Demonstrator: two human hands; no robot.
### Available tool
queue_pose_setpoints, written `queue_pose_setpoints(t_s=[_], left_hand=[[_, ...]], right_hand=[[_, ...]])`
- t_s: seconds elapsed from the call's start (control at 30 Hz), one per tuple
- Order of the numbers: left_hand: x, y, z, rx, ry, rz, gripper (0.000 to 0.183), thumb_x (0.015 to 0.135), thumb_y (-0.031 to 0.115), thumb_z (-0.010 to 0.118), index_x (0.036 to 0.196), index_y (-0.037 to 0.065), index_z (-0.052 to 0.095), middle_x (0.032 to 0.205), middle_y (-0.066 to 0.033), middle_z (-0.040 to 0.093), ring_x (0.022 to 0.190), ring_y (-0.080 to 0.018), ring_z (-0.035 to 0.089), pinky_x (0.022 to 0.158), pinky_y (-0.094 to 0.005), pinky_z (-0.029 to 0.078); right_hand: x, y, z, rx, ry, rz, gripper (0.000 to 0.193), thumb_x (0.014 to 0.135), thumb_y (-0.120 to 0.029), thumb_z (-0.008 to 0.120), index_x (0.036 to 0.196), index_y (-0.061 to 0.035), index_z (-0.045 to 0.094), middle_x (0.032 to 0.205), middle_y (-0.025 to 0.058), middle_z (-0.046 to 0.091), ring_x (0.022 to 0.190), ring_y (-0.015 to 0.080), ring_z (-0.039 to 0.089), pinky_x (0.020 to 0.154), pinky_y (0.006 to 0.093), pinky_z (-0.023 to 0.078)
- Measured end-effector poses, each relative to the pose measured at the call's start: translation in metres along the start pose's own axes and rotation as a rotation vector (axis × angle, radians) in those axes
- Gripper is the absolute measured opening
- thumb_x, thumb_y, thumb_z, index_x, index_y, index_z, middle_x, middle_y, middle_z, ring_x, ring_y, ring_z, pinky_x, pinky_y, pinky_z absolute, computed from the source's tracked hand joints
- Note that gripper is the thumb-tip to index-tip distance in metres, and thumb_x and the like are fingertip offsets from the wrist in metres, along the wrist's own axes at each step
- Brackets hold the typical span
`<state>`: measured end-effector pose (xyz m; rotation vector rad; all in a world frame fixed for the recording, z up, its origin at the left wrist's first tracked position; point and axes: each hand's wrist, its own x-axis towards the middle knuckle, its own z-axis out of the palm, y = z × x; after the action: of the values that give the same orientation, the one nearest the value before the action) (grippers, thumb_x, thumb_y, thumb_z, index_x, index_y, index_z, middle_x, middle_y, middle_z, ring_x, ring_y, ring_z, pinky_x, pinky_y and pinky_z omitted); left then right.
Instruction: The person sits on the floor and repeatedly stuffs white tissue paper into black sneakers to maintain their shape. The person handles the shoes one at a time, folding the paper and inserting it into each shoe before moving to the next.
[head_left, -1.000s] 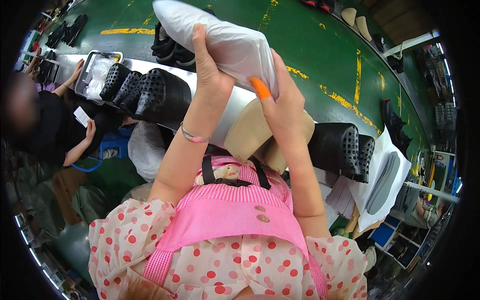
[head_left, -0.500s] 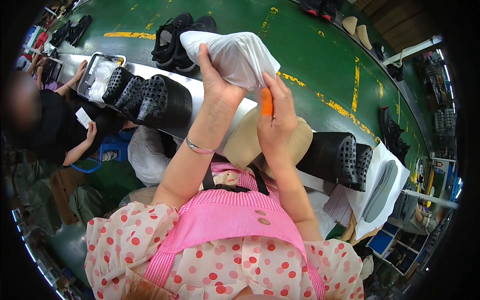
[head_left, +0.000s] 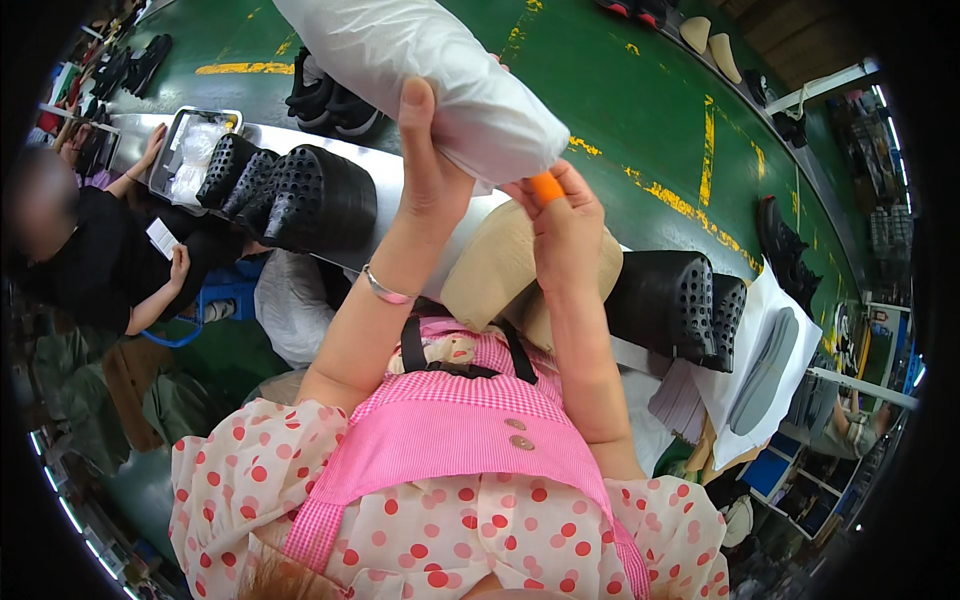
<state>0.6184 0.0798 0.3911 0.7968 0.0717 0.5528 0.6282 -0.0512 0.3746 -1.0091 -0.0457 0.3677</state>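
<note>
Green floor (head_left: 620, 90) with yellow lines spreads beyond a metal bench (head_left: 388, 185), and above that bench the white bundle (head_left: 430, 85) is held up in the air. Its long axis slants from upper left, where it runs out of view, down to a blunt end at lower right. The left hand (head_left: 438, 165) grips its middle, thumb on the near face; the right hand (head_left: 567, 220), fingers bent close together, pinches the low end, an orange cover (head_left: 546, 187) on one digit. At left, a tray (head_left: 160, 168) holds clear bags (head_left: 200, 150). Half a second ago the bundle looked shorter; now it reaches the top edge, hiding more of the black shoes (head_left: 355, 112)
</note>
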Motion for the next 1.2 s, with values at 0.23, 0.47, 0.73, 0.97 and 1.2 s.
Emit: queue_pose_setpoints(t_s=[0.23,0.47,0.73,0.97,1.2], left_hand=[[-0.008,-0.019,-0.02,0.269,-0.253,0.008,0.091,0.082,0.07,0.053,0.136,-0.002,0.038,0.131,-0.0152,0.053,0.121,-0.0258,0.051,0.103,-0.0409,0.041],[-0.025,-0.022,-0.015,-0.288,-0.04,-0.604,0.095,0.08,0.069,0.058,0.145,0.008,0.026,0.146,-0.0065,0.038,0.135,-0.0229,0.037,0.111,-0.0388,0.033],[-0.025,-0.032,-0.031,-0.463,0.038,-0.579,0.078,0.086,0.056,0.06,0.143,0.009,0.034,0.139,-0.006,0.049,0.131,-0.0215,0.044,0.112,-0.0386,0.033],[-0.034,-0.033,-0.046,-0.404,-0.175,-0.571,0.068,0.092,0.047,0.057,0.143,0.008,0.035,0.141,-0.0074,0.047,0.132,-0.0226,0.042,0.111,-0.0402,0.033],[-0.023,-0.022,-0.048,-0.36,-0.144,-0.49,0.048,0.094,0.034,0.059,0.133,0.008,0.048,0.131,-0.0042,0.056,0.123,-0.0189,0.051,0.106,-0.0371,0.039]], right_hand=[[0.004,-0.008,0.006,0.611,-0.006,0.471,0.059,0.097,-0.044,0.05,0.13,0.0047,0.046,0.131,0.0131,0.054,0.119,0.0243,0.054,0.099,0.0399,0.047],[0.015,-0.003,-0.01,0.512,0.163,0.209,0.042,0.093,-0.028,0.062,0.123,-0.0006,0.053,0.121,0.0101,0.061,0.11,0.0199,0.06,0.093,0.0346,0.053],[0.007,-0.005,-0.012,0.385,0.035,0.298,0.043,0.092,-0.026,0.064,0.124,0.001,0.053,0.121,0.0102,0.062,0.109,0.02,0.061,0.094,0.0349,0.053],[0.015,-0.012,-0.019,0.606,-0.048,0.438,0.051,0.091,-0.031,0.064,0.126,0.0045,0.05,0.125,0.0124,0.058,0.114,0.0219,0.058,0.097,0.0363,0.05],[0.014,-0.036,-0.037,0.201,-0.141,0.385,0.062,0.096,-0.045,0.053,0.131,0.0055,0.044,0.126,0.0144,0.056,0.117,0.024,0.056,0.099,0.0352,0.048]])
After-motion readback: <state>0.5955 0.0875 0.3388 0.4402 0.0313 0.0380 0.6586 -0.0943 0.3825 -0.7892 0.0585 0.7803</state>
